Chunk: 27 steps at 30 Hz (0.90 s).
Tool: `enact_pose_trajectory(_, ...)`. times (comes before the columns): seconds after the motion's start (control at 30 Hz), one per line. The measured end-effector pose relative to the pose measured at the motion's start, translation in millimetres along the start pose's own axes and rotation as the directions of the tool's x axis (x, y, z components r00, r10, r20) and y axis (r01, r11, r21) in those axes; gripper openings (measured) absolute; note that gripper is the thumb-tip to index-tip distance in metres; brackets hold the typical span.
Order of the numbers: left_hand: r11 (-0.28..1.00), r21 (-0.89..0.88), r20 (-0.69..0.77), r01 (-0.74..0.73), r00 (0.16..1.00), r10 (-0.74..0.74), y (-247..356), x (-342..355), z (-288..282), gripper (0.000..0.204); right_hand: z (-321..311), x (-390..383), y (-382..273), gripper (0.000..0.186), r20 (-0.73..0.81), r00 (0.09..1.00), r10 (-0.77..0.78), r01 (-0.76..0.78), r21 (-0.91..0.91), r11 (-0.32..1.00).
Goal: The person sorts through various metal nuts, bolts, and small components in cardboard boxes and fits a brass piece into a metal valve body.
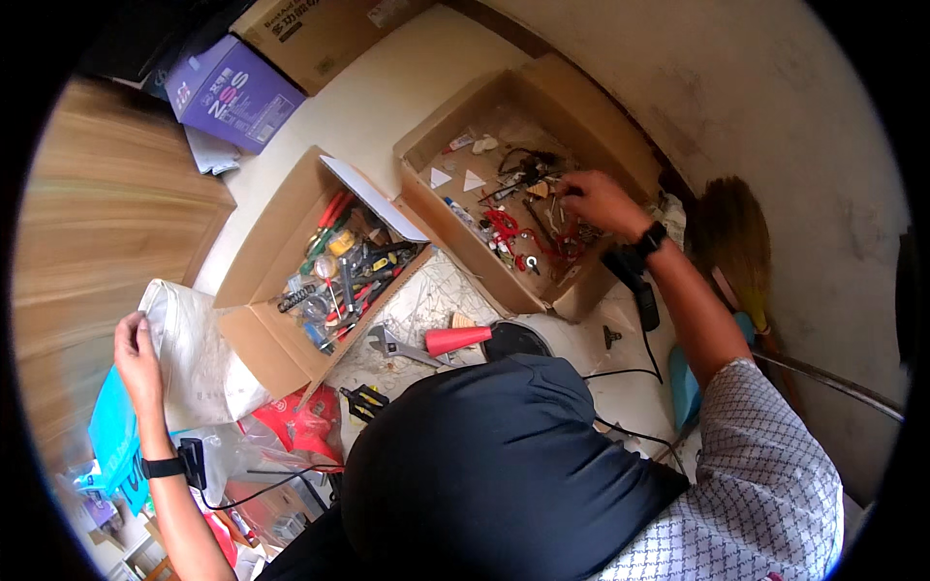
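My left hand (139, 356) pinches the upper rim of a white woven bag (199, 353) at the left, its fingers closed on the edge. My right hand (599, 201) is over the right side of a shallow cardboard box (455, 242), fingers bent together above small odds and ends; whatever they hold is too small to name. In that box lie a tangle of red cord (502, 225), a dark cable (531, 167), a tube (463, 215) and white triangular pieces (474, 181). A second cardboard box (281, 228), between my hands, holds pliers, tape rolls and other hand tools.
An adjustable wrench (399, 347) and a red cone-shaped piece (458, 339) lie on the floor before my knees. Black-and-yellow pliers (364, 402) lie by a red bag (300, 426). A broom (733, 232) leans at the right wall. A purple box (232, 92) stands far left.
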<state>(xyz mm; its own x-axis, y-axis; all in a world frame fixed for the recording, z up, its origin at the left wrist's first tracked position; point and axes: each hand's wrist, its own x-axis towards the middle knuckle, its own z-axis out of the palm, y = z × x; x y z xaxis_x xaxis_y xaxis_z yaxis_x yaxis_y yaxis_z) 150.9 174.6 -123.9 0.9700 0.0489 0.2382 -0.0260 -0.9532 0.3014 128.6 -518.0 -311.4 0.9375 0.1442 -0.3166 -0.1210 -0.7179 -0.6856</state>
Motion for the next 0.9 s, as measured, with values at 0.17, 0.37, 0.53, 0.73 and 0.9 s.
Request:
enact_pose_trajectory(0.17,0.974,-0.174,0.349,-0.146,0.916,0.200,116,-37,61,0.009,65,63,41,0.025,0.019,0.970,-0.242,0.238,-0.278,0.931)
enact_pose_trajectory(0.37,0.963,-0.219,0.490,-0.159,0.835,0.250,155,-61,89,0.006,98,88,27,0.032,-0.090,0.978,-0.187,0.140,-0.376,0.916)
enact_pose_trajectory(0.53,0.967,-0.219,0.470,-0.130,0.855,0.221,152,-59,93,0.006,99,92,15,0.027,-0.060,0.988,-0.143,0.100,-0.454,0.886)
enact_pose_trajectory(0.73,0.963,-0.253,0.472,-0.091,0.857,0.205,160,-55,91,0.008,69,76,18,0.027,-0.176,0.975,-0.138,0.177,0.235,0.956)
enact_pose_trajectory(0.9,0.926,-0.374,0.485,-0.059,0.838,0.250,180,-58,93,0.008,48,28,-26,0.022,-0.100,0.995,-0.012,0.087,0.784,0.615)
